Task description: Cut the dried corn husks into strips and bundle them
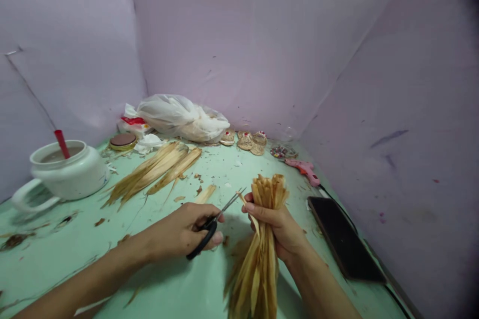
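My left hand is closed around the black handles of a pair of scissors. The blades point up and right, and their tips reach a thin strip of husk beside my right thumb. Held by my right hand is a thick bundle of dried corn husks, its blunt folded ends up and its loose ends hanging down toward me. My right thumb and fingertips pinch the narrow strip against the bundle's left side. Whether the blades touch that strip I cannot tell.
Loose husks lie at the left, near a white handled pot with a red-handled stick in it. A plastic bag and small woven pieces line the back. A pink glue gun and black phone lie right.
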Demonstrator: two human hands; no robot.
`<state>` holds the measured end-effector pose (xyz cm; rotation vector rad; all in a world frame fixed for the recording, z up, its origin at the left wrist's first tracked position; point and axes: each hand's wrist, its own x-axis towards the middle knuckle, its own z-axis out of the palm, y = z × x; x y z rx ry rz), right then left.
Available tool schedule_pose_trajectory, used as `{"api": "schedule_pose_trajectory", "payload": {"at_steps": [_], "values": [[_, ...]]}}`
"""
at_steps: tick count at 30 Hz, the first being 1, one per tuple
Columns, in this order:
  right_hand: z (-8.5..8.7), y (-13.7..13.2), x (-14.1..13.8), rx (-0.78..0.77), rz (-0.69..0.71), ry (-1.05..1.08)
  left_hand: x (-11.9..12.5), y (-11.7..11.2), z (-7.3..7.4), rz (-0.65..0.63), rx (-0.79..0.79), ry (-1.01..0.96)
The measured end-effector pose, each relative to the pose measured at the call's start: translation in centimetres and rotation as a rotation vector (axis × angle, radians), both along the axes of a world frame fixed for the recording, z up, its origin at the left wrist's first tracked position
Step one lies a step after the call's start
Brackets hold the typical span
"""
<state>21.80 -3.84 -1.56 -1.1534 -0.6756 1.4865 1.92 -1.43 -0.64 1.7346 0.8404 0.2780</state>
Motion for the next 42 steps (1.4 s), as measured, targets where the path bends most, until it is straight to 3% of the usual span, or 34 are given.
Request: {"api": "schedule_pose_trajectory", "payload": {"at_steps": [3,12,19,22,25,28,31,34,37,40,42], "values": [[-0.1,-0.1,-0.3,0.011,0.008,-0.035,0.0,0.0,-0.2,0.011,-0.009,-0.011],[0.1,-0.3,-0.3,0.037,0.013,-0.07,0.0,0.4,-0.9,0.124,-0.267,0.037],[0.1,-0.2,-0.3,0.036,0.002,-0.065,0.6,0.3,-0.3,0.186,-0.342,0.016],[0.0,-0.1,0.1,0.037,-0.009,-0.051,-0.3,1.5,-0.2,0.355,-0.191,-0.004],[-0.1,0.0,0.7,0.032,-0.015,-0.034,-1.8,3.2,-0.5,0.563,0.227,0.126],[0.1,0.0,1.4,-0.022,0.072,-0.031,-2.4,3.7,-1.1,0.502,0.489,0.311],[0.4,-0.1,2.0,-0.094,0.153,0.086,-1.6,2.6,-1.6,0.399,0.539,0.547],[0.7,-0.2,2.4,-0.07,0.128,0.194,-0.7,1.5,-1.9,0.383,0.557,0.681],[0.9,-0.3,2.4,-0.082,0.137,0.194,-0.7,1.7,-1.8,0.471,0.496,0.445],[0.9,-0.2,1.9,-0.118,0.115,0.166,-1.1,2.4,-1.2,0.564,0.182,0.069],[0.6,-0.1,1.3,-0.128,0.056,0.152,-1.1,2.4,-0.9,0.548,-0.044,-0.119]]}}
